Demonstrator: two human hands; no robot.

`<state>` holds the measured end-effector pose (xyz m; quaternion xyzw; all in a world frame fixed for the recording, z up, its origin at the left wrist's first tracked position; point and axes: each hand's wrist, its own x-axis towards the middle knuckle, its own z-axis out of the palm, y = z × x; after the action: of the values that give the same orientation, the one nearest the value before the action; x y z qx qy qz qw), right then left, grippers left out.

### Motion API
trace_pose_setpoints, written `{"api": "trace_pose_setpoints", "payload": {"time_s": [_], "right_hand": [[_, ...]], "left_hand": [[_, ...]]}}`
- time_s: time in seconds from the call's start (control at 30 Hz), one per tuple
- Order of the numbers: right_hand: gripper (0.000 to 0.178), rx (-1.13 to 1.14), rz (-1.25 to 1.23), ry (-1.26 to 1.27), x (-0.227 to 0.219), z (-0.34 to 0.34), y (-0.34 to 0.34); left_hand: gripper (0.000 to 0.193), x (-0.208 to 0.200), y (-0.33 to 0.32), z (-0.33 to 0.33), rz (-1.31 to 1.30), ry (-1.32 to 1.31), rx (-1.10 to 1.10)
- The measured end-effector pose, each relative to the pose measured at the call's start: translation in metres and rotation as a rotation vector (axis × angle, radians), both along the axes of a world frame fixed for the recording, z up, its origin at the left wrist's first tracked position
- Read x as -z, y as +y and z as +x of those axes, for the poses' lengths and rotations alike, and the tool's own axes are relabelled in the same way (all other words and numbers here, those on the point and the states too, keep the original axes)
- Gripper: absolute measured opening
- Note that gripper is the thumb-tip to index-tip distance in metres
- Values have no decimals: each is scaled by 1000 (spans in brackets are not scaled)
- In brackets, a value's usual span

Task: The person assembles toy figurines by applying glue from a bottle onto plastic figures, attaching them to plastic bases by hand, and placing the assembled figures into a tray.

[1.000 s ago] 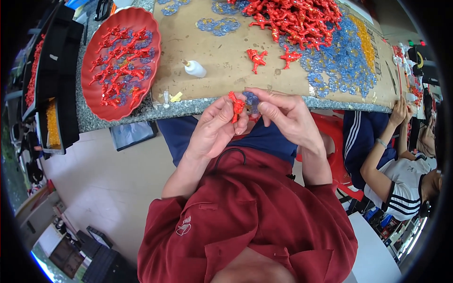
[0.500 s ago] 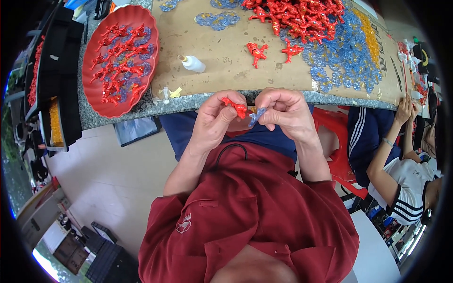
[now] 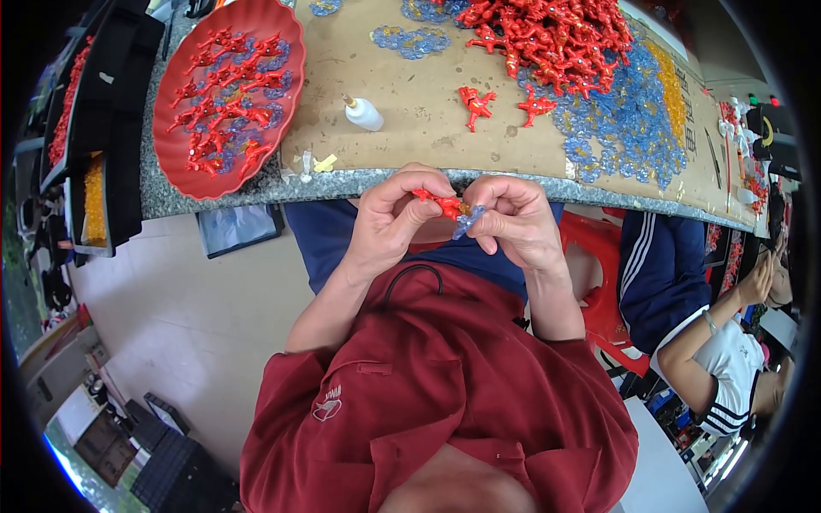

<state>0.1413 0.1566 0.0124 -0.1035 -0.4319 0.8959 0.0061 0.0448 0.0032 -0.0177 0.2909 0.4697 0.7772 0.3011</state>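
Just off the table's near edge, my two hands meet over my lap. Between the thumb and fingers of my left hand is a small red plastic figure. My right hand pinches a clear blue plastic piece, with a bit of yellow showing at its top. The blue piece touches the right end of the red figure; whether they are joined I cannot tell. Two loose red figures lie on the cardboard beyond my hands, near a white squeeze bottle.
A red scalloped tray of red figures and blue pieces stands at the left. Far right are a heap of red figures, many blue pieces and a yellow strip of pieces. A co-worker's arm shows at the right.
My hands have come together, bringing the red figure against the blue piece. The whole view has shifted slightly. The co-worker's hands have moved back from the table.
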Motion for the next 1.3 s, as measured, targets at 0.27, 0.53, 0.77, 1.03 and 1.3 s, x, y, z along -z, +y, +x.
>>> {"api": "trace_pose_setpoints", "payload": {"time_s": [0.27,0.53,0.77,1.03,1.3], "right_hand": [[15,100,104,34,-2,0,-5],[14,180,355,17,-19,6,-18],[18,334,818,251,-23,6,-26],[21,399,1015,336,-26,6,-28],[20,404,1072,359,-22,5,-28]], "left_hand": [[11,-3,-1,1,2,47,-45],[10,-8,-1,-8,23,238,-38],[17,-2,4,-3,248,-89,31],[7,-2,0,-8,227,42,59],[17,-11,-4,-25,189,308,131]]}}
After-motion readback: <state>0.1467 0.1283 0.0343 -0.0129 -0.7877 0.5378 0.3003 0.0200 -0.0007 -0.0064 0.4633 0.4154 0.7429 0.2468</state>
